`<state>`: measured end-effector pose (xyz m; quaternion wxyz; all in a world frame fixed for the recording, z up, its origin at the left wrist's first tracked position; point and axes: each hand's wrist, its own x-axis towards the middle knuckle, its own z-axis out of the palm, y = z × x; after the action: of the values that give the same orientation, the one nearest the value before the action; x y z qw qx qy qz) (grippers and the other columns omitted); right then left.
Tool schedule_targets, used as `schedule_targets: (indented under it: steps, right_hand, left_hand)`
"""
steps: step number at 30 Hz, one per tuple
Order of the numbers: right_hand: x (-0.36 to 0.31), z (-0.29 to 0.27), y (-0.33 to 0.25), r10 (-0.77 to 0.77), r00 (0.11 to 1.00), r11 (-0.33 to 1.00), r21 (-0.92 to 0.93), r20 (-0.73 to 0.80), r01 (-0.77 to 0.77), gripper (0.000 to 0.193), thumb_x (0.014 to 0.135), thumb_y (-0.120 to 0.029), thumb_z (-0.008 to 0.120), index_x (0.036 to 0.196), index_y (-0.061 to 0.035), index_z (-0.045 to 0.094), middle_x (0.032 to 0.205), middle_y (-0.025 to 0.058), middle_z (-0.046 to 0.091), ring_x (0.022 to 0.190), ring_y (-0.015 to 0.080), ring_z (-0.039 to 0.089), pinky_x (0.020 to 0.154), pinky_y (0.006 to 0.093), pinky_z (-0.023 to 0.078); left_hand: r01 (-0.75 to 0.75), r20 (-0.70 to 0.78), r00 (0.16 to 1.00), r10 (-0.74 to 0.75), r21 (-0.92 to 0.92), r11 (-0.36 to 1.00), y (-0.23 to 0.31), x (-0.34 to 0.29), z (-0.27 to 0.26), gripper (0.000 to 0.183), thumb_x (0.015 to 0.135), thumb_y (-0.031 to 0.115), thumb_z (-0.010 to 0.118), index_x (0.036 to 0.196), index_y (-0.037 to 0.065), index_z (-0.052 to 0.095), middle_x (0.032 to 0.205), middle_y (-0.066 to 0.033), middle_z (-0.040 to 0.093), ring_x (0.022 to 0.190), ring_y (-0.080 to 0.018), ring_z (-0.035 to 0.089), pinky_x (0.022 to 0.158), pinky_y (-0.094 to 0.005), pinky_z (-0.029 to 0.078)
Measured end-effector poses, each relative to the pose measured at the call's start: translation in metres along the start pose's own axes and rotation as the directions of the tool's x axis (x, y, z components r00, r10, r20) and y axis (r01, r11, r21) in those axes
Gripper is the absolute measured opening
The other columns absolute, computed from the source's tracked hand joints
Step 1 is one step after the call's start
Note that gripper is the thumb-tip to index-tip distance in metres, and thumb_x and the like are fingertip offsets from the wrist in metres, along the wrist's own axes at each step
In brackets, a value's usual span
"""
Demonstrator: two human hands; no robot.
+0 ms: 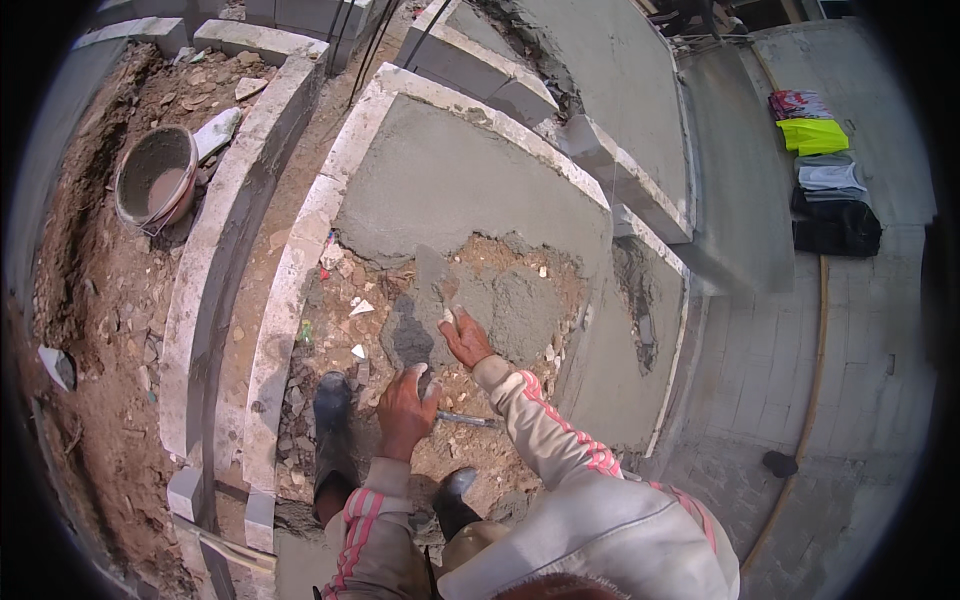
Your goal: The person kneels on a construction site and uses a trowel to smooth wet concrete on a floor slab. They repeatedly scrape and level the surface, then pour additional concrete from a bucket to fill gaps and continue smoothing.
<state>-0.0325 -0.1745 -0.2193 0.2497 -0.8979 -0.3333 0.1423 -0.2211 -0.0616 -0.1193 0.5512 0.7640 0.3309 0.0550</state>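
My right hand is closed round the handle of a trowel. Its grey blade points away from me, at the edge between smooth mortar and rough fill. Nearer to me and to the left, my left hand has its fingers curled at a small grey object that they mostly hide. A narrow grey bar juts out to the right beside this hand; I cannot tell whether it is held. Wet mortar lies heaped in front of my hands. The smoothed mortar surface spreads beyond it, inside a block border.
Pale block walls frame the bed. Rubble and boots are close to my hands. A bucket tilts in the trench at left. Folded clothes and a long strip lie on the paving at right.
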Motion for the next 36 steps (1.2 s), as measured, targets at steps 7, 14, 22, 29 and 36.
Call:
schedule_targets:
  steps: [7, 14, 22, 29, 36]
  right_hand:
    - [-0.21, -0.044, 0.095, 0.618, 0.717, 0.643, 0.318, 0.321, -0.697, 0.046, 0.093, -0.041, 0.065, 0.114, 0.0, 0.057, 0.075, 0.0089, 0.059, 0.061, 0.0169, 0.057, 0.056, 0.0346, 0.048]
    - [-0.28, 0.026, 0.173, 0.758, 0.652, 0.609, 0.34, 0.015, -0.717, 0.05, 0.095, -0.042, 0.059, 0.123, -0.0007, 0.057, 0.09, 0.0216, 0.067, 0.082, 0.038, 0.066, 0.075, 0.0451, 0.05]
    - [-0.158, 0.086, 0.144, 0.742, 0.662, 0.641, 0.402, -0.107, -0.654, 0.049, 0.095, -0.043, 0.055, 0.114, 0.0019, 0.06, 0.102, 0.0291, 0.066, 0.098, 0.0462, 0.063, 0.085, 0.0487, 0.049]
    - [-0.132, 0.116, 0.091, 0.804, 0.587, 0.566, 0.43, -0.099, -0.703, 0.049, 0.091, -0.043, 0.059, 0.114, 0.0, 0.059, 0.099, 0.0278, 0.067, 0.098, 0.0473, 0.063, 0.085, 0.0496, 0.049]
    - [-0.173, 0.029, 0.11, 0.677, 0.727, 0.71, 0.359, -0.115, -0.606, 0.046, 0.096, -0.041, 0.055, 0.12, -0.0016, 0.057, 0.109, 0.0243, 0.066, 0.098, 0.0445, 0.063, 0.084, 0.0472, 0.049]
  left_hand:
    - [-0.068, 0.192, 0.981, 0.027, 0.207, 0.976, 0.007, -0.054, 0.072, 0.044, 0.083, 0.029, 0.074, 0.118, 0.003, 0.064, 0.113, -0.0184, 0.068, 0.107, -0.0364, 0.064, 0.09, -0.0448, 0.052]
    - [-0.117, 0.383, 0.923, 0.033, 0.199, 0.973, -0.01, -0.1, 0.132, 0.042, 0.084, 0.029, 0.073, 0.117, 0.004, 0.065, 0.11, -0.0204, 0.068, 0.103, -0.0381, 0.065, 0.089, -0.0446, 0.052]
    - [-0.083, 0.291, 0.956, 0.04, 0.138, 0.987, 0.004, -0.08, 0.133, 0.04, 0.084, 0.026, 0.071, 0.114, 0.001, 0.065, 0.107, -0.0216, 0.067, 0.1, -0.0397, 0.065, 0.086, -0.0448, 0.052]
    - [0.016, 0.205, 0.977, -0.063, 0.224, 0.974, -0.017, -0.058, 0.115, 0.037, 0.086, 0.027, 0.069, 0.107, -0.003, 0.065, 0.103, -0.0257, 0.066, 0.096, -0.0421, 0.064, 0.083, -0.0468, 0.051]
    - [-0.077, 0.246, 0.969, 0.003, 0.291, 0.954, -0.018, -0.046, 0.128, 0.04, 0.084, 0.026, 0.073, 0.109, -0.004, 0.064, 0.105, -0.0282, 0.065, 0.098, -0.0452, 0.063, 0.084, -0.0481, 0.051]
